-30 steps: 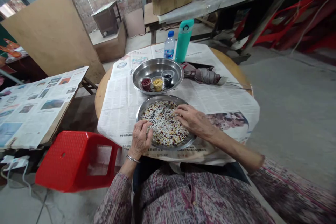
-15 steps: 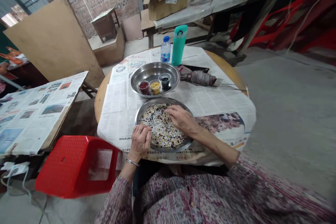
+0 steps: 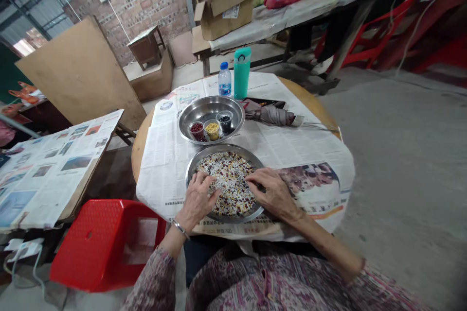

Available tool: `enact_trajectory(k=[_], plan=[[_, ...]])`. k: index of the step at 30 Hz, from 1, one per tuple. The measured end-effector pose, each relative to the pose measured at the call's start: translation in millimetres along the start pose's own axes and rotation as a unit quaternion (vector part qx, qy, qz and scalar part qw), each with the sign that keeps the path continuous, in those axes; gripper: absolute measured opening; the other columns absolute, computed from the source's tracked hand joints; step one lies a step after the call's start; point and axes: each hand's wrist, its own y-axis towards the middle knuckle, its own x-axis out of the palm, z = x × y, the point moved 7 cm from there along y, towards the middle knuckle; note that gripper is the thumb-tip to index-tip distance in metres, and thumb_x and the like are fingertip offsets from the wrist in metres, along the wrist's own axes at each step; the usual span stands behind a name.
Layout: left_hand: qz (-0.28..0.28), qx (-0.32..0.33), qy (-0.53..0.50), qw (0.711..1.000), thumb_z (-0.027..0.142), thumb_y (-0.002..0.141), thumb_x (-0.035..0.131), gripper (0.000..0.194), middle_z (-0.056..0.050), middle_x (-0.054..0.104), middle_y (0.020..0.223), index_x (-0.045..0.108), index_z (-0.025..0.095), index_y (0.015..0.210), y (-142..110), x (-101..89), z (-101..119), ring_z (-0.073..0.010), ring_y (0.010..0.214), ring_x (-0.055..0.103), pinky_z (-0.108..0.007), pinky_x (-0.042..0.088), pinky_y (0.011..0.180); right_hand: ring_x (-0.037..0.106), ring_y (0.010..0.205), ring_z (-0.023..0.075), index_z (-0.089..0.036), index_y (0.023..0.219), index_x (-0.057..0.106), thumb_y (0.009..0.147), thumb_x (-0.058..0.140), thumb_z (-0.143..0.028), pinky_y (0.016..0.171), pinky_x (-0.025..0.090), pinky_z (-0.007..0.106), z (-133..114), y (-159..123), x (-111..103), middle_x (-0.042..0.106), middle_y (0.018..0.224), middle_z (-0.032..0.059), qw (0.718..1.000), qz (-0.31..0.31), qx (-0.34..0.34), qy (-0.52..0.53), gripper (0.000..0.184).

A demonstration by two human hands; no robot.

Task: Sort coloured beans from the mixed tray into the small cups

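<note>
The mix (image 3: 229, 180) – white grains with red, yellow and black beans – lies spread in the tray (image 3: 237, 219). Clock positions are read from the tray's centre, with 12 o'clock pointing away from the person.

Left hand (image 3: 197, 199): at 9 o'clock, across the rim. The fingers are loosely bent, with the thumb spread well away from them; no item is visible in the grasp.

Right hand (image 3: 276, 193): at 3 o'clock, fingertips at the edge of the mix. The thumb and forefinger curve toward each other around a gap; whether the tips meet or pinch a bean cannot be determined.

At 12 o'clock, just beyond the tray, sits the bowl (image 3: 188, 111). It contains three clear cups (positions by the bowl's own dial): red cup (image 3: 197, 131) at 8, yellow cup (image 3: 212, 130) at 6, black cup (image 3: 225, 122) at 4.

Farther out, the bottle (image 3: 225, 81) and green flask (image 3: 242, 75) stand upright near 12 o'clock; the grey bundle (image 3: 272, 115) lies at 1. Newspaper (image 3: 155, 165) covers most of the table (image 3: 308, 99).
</note>
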Motion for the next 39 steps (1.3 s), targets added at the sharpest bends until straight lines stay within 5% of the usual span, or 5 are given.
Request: enact_trajectory(k=[11,17,29,34,39], plan=[[-0.022,-0.001,0.025,0.999,0.028,0.092,0.058,0.024,-0.013,0.058,0.113,0.057,0.019,0.115,98.3,68.5,20.4,-0.0282,0.105,0.055,-0.047,0.049,0.093,0.061,0.101,0.0248,-0.019,0.111,0.058,0.085,0.038,-0.004,0.106,0.032,0.044,-1.1,23.0,5.5,0.069,0.108,0.0099,0.992,0.001,0.074,-0.1,0.035],[-0.117,0.101,-0.045,0.987,0.014,0.091,0.055,0.01,-0.007,0.06,0.097,0.063,0.019,0.095,69.3,71.5,41.9,-0.0215,0.096,0.058,-0.036,0.051,0.092,0.061,0.101,0.024,-0.019,0.105,0.056,0.082,0.039,-0.004,0.102,0.038,0.039,7.8,20.4,8.2,0.068,0.102,0.0089,0.993,0.018,0.108,-0.054,0.032],[-0.187,0.119,-0.029,0.975,0.02,0.086,0.066,0.028,-0.005,0.059,0.117,0.061,0.027,0.113,1.8,2.9,29.4,-0.0218,0.106,0.058,-0.037,0.053,0.092,0.061,0.092,0.024,-0.02,0.099,0.06,0.084,0.041,-0.008,0.091,0.04,0.037,4.6,18.7,6.0,0.07,0.093,0.0062,0.994,0.012,0.091,-0.061,0.028],[-0.185,0.271,0.001,0.945,0.025,0.087,0.066,0.028,-0.003,0.057,0.131,0.064,0.031,0.114,15.1,26.1,64.0,-0.0261,0.124,0.049,-0.045,0.042,0.108,0.061,0.093,0.0241,-0.021,0.099,0.06,0.088,0.039,-0.01,0.09,0.04,0.037,5.2,18.8,6.9,0.071,0.094,0.0064,0.993,0.023,0.096,-0.068,0.026],[-0.179,0.265,0.067,0.945,0.021,0.092,0.055,0.012,-0.006,0.063,0.107,0.065,0.021,0.099,31.3,42.9,52.0,-0.0223,0.1,0.057,-0.039,0.049,0.093,0.061,0.093,0.0241,-0.021,0.099,0.06,0.09,0.039,-0.011,0.089,0.039,0.037,5.2,18.7,6.5,0.071,0.093,0.0067,0.993,0.021,0.098,-0.066,0.025]])
